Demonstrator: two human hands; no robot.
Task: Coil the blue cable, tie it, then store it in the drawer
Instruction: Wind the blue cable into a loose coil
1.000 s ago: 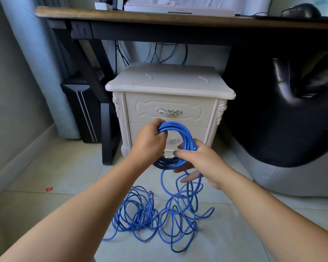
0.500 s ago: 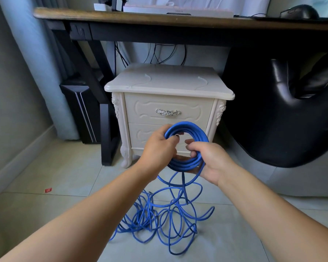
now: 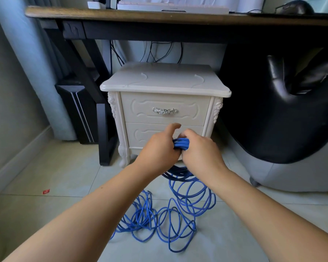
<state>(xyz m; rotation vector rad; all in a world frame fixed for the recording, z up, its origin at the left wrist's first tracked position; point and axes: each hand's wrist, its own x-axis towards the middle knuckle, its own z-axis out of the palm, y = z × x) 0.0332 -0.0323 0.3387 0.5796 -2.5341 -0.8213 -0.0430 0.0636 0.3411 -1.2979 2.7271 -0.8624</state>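
My left hand [image 3: 158, 148] and my right hand [image 3: 199, 150] hold a bundle of blue cable [image 3: 181, 143] between them, in front of the lower drawer [image 3: 138, 134] of a white nightstand. Both hands grip the coiled loops, which show only as a short bunch between the fingers. My left thumb sticks up. Below the hands, dark loops hang down, and the loose rest of the cable [image 3: 165, 218] lies tangled on the tiled floor. The upper drawer [image 3: 165, 110] with a silver handle is shut.
The nightstand [image 3: 165, 84] stands under a wooden desk [image 3: 159, 16]. A black desk leg [image 3: 104, 133] and a black box are at its left. A black chair [image 3: 284, 114] fills the right. A small red scrap [image 3: 46, 191] lies on the floor.
The upright round coil has tipped down and flattened between my hands, which have closed together over it. More loops now hang just under the hands.
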